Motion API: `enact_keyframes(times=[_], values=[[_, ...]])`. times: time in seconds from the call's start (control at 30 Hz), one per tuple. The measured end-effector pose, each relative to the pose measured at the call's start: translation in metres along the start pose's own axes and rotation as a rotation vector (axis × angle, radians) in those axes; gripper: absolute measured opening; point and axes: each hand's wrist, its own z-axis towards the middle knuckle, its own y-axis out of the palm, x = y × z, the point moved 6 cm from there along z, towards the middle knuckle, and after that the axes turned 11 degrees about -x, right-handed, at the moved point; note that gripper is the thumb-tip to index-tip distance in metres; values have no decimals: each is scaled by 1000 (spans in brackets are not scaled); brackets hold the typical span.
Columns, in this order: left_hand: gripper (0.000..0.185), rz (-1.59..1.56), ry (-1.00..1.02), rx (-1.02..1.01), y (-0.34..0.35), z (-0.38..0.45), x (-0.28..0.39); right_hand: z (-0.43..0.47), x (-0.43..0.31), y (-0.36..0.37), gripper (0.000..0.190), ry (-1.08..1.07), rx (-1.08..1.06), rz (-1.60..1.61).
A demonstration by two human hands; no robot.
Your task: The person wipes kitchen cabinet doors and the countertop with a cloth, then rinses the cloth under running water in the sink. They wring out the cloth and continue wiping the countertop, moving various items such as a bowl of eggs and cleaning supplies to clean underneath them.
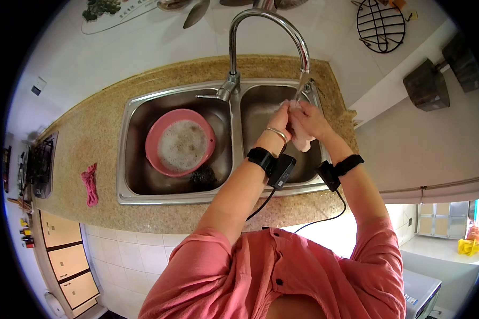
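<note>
Both my hands are over the right basin of a steel double sink (236,135), under the chrome gooseneck faucet (305,52), from which water runs down. My left hand (280,119) and my right hand (309,119) are closed on a wet, pale pink cloth (302,137), whose lower end hangs below my fingers. In the left basin sits a pink plastic basin (153,127) with foamy, cloudy water in it. A dark, wet bundle (203,175) lies against its lower right side; what it is cannot be told.
A twisted pink cloth (90,185) lies on the speckled stone counter (103,131), left of the sink. Farther left is a gas stove (44,163). A black wire rack (381,26) and dark holders (427,85) hang on the wall at right. Cables run from both my wrists.
</note>
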Motion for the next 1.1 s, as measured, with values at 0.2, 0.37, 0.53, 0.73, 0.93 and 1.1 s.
enact_keyframes(times=[0.2, 0.37, 0.53, 0.73, 0.93, 1.1], values=[[26, 170, 113, 27, -15, -7, 1, 0, 8, -16, 31, 176, 39, 232], [26, 275, 72, -83, -64, 19, -5, 4, 2, -20, 27, 201, 82, 308], [53, 609, -45, -196, -94, 29, -13, 19, 17, -8, 22, 261, 52, 429], [90, 1318, 38, -24, -85, 15, 22, 21, 20, 1, 18, 265, -119, 471], [63, 1416, 4, -153, -48, -16, 48, 12, -6, 0, 31, 170, -244, 431], [42, 1158, 22, -189, -29, -36, 64, 5, -8, -14, 48, 100, -260, 66]])
